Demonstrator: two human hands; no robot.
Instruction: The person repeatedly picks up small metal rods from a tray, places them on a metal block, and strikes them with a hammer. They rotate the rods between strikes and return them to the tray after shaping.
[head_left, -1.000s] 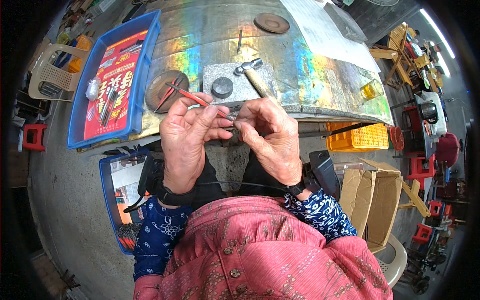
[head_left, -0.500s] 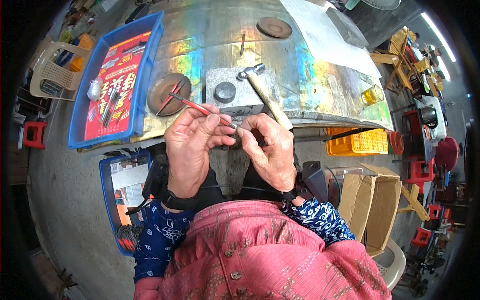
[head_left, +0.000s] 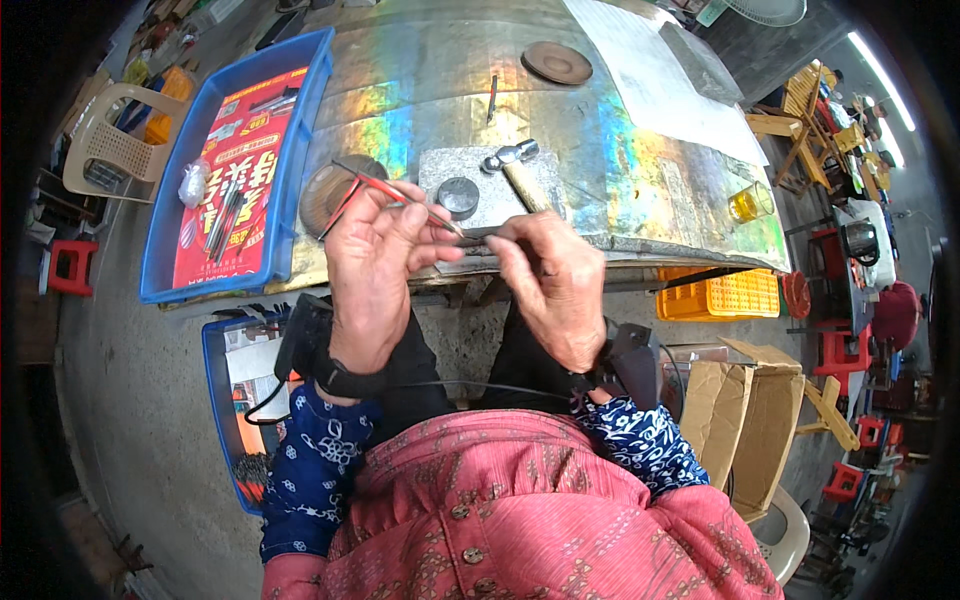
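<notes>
My left hand [head_left: 372, 265] is closed in a pinch around a slim red and black brush-like rod [head_left: 412, 203], its dark end pointing up and left. The pale metal end of the rod points toward my right hand [head_left: 558, 285]. That hand's thumb and forefinger are pressed together just past the tip, with a small dark bit at them too small to name. Behind my left hand, a second red and black rod [head_left: 338, 212] rests on a round brown dish [head_left: 318, 190]. Beyond the hands, a dark round puck [head_left: 458, 195] and a hammer [head_left: 525, 180] lie on a grey stone block [head_left: 440, 165].
A blue tray [head_left: 322, 110] with several thin dark rods stands at the table's left. On the table are another brown dish [head_left: 557, 62], a thin dark rod [head_left: 492, 98] and a glass of yellow liquid [head_left: 750, 202]. A cardboard box [head_left: 715, 420] is at my right.
My right fingertips have drawn a little away from the rod's metal tip. My left hand still holds the rod and has shifted slightly left.
</notes>
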